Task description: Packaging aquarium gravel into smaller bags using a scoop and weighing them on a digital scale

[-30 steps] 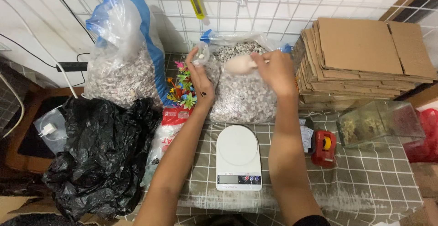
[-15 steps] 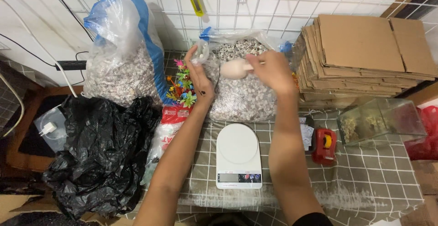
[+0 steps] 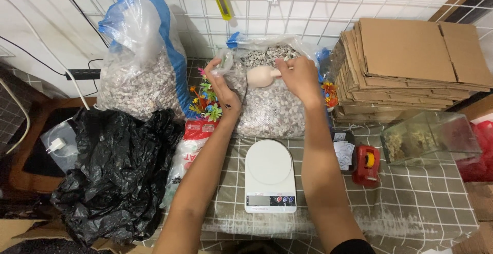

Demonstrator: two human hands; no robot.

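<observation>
Left hand: was pinching the rim of the clear bag of pale gravel, grip clamped on the plastic, looked like it was keeping the mouth open.
Right hand: grip closed round the handle of a beige scoop, bowl sitting just over the gravel at the bag's mouth.
Bag spot: back edge of the counter, propped against the wire grid.
Scale: white kitchen scale right in front of the bag, nothing on it.
Nearby: second gravel bag at the left, flat cardboard stack at the right.
</observation>
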